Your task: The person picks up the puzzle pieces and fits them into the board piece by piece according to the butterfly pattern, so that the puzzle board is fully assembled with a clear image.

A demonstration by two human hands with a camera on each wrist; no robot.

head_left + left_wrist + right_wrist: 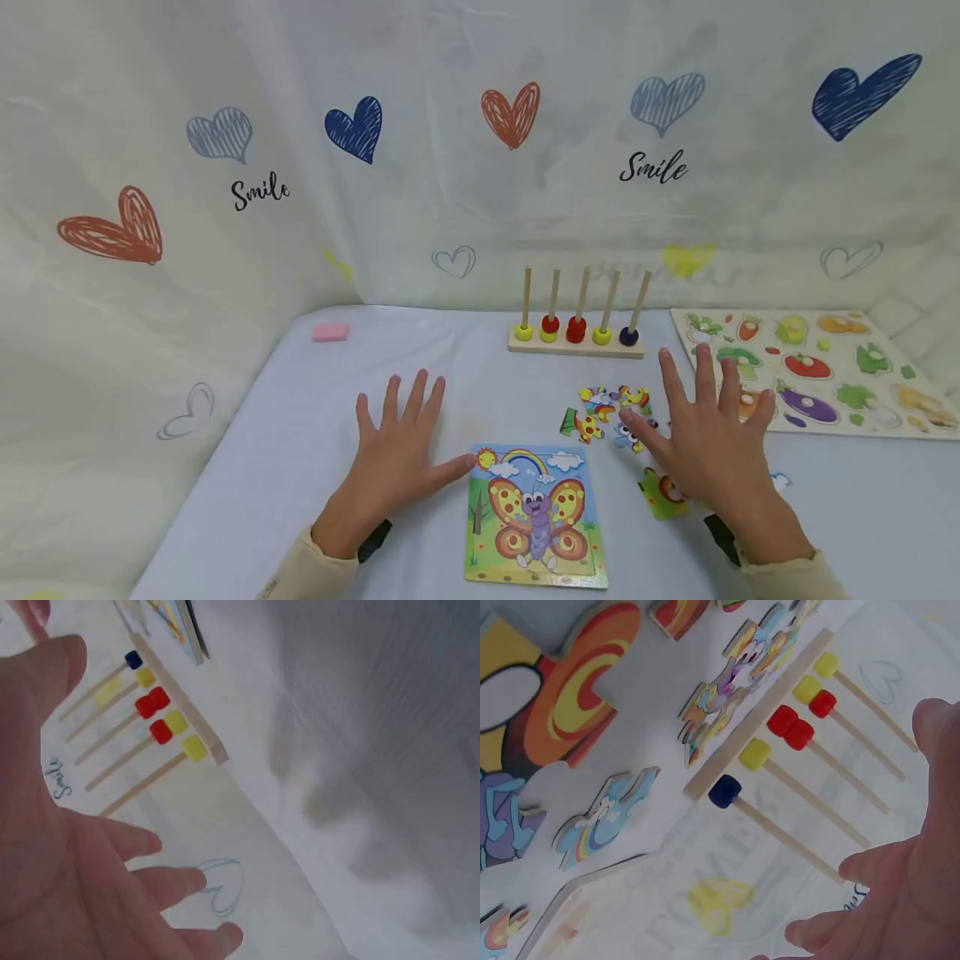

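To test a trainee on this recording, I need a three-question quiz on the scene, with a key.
1. How many pegs does the bead rack have?
2. True or false: the left hand holds a puzzle piece.
3. In the head view, which lies right of the bead rack? A) pink block B) vegetable board C) butterfly board

Key: 1. Five. 2. False; its fingers are spread and hold nothing. 3. B.

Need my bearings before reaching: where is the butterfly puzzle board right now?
In the head view, the butterfly puzzle board lies low, just right of centre, between the left hand and right hand, with loose puzzle pieces off its upper right corner.
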